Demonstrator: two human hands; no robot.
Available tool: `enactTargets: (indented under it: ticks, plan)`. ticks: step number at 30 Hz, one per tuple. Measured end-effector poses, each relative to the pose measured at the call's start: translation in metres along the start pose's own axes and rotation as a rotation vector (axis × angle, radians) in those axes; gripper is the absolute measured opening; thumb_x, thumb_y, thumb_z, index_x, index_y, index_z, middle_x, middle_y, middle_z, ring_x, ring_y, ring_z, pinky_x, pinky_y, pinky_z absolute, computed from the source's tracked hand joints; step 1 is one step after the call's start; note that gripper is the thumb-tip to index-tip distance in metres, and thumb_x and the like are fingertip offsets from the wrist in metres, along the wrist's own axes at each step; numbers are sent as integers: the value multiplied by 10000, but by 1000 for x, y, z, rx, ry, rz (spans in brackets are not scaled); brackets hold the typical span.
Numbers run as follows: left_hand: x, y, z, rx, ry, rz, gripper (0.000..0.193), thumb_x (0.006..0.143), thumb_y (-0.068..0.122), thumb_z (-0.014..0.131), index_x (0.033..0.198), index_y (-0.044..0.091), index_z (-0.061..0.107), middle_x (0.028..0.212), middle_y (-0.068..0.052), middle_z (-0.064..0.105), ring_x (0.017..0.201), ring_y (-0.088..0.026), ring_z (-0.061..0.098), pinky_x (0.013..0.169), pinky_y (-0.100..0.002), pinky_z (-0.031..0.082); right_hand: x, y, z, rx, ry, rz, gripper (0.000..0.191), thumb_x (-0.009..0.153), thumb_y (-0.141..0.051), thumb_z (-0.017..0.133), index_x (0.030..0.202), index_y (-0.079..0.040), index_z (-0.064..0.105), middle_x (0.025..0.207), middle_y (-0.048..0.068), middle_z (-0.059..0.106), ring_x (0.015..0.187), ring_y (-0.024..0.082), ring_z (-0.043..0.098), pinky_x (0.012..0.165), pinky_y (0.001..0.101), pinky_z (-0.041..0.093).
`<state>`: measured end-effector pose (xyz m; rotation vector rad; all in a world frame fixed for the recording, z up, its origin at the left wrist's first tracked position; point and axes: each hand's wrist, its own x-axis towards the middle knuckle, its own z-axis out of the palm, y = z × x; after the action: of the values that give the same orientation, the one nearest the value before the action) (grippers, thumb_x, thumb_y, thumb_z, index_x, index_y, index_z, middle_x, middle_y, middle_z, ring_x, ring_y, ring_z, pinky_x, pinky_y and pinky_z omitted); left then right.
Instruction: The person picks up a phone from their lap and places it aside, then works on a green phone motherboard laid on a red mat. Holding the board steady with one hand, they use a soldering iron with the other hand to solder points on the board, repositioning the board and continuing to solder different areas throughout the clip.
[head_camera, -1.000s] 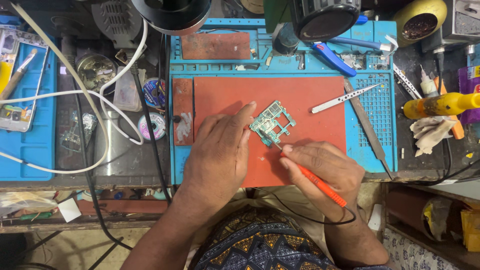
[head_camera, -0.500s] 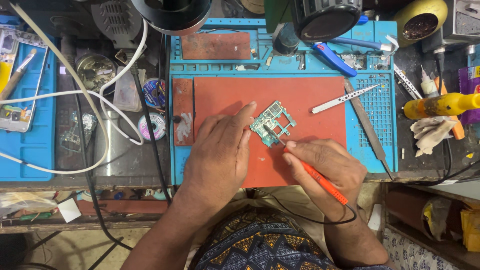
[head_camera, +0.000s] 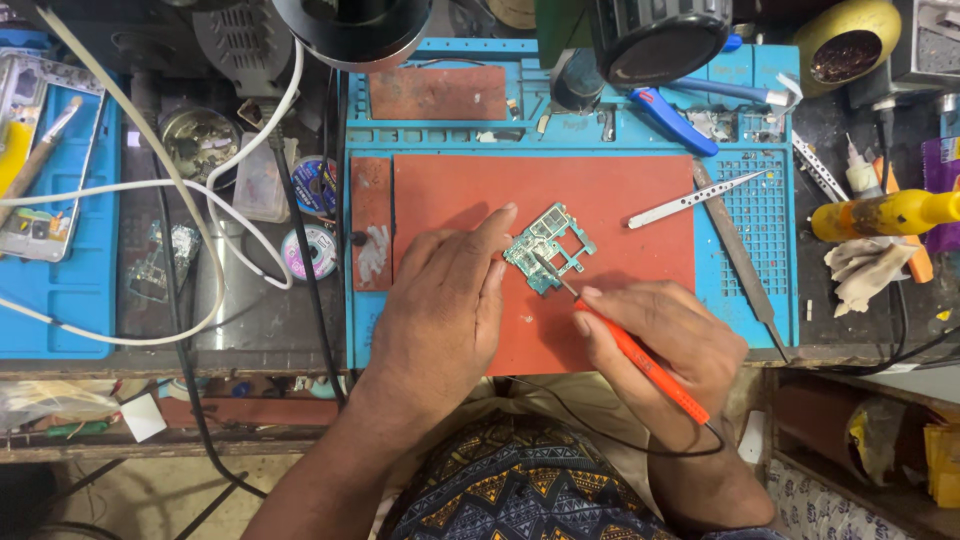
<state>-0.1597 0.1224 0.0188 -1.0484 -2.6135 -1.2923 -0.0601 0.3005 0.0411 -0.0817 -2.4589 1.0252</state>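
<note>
Circuit board (head_camera: 550, 248), small, green, cut-out frame shape: lying flat near centre of red work mat (head_camera: 620, 200), on blue repair mat (head_camera: 760, 210), on cluttered counter (head_camera: 250, 320). Left hand (head_camera: 440, 310): palm down on red mat, fingers spread, index fingertip touching board's left edge; nothing enclosed in grip. Right hand (head_camera: 670, 350): grip closed pencil-fashion around orange-handled soldering iron (head_camera: 640, 360), metal tip resting on board's lower middle, black cord trailing from handle toward body. Metal tweezers (head_camera: 695, 198): loose on red mat, right of board, well apart from both hands. Blue-handled tool (head_camera: 672, 118): upper tray of blue mat. Yellow bottle (head_camera: 890, 213): on its side at right counter edge, above crumpled cloth (head_camera: 865, 268). White cable (head_camera: 200, 190): looped across left of counter.
</note>
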Motion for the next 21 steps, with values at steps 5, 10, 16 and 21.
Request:
enactTargets:
  ticks: [5,10,16,21]
  plan:
    - [0,-1,2,-8,15,6,489,975,41,645,1442,38,501,1125,-81,714,1073,-300,622,969,-438,501,2,2,3,7,-41,-34,204,797,0,827,992,-3,765,899,106,768,812,215,728,735,297,572]
    - [0,-1,2,-11,15,-1,482,982,41,643,1442,43,500,1125,-81,715,1074,-298,626,964,-439,504,1,1,5,11,-24,23,211,817,8,807,1024,0,767,925,102,774,826,208,742,737,293,587]
    - [1,-1,2,-7,14,1,481,985,43,639,1446,42,500,1130,-88,711,1083,-302,628,966,-437,505,1,3,6,25,-18,45,214,829,7,804,1040,-3,773,973,103,783,843,200,743,754,294,587]
    - [0,0,1,-10,5,-8,479,985,43,637,1445,42,501,1130,-86,714,1081,-296,631,964,-430,509,1,3,6,18,-41,15,215,819,1,811,1030,-5,770,974,107,783,851,202,741,755,292,587]
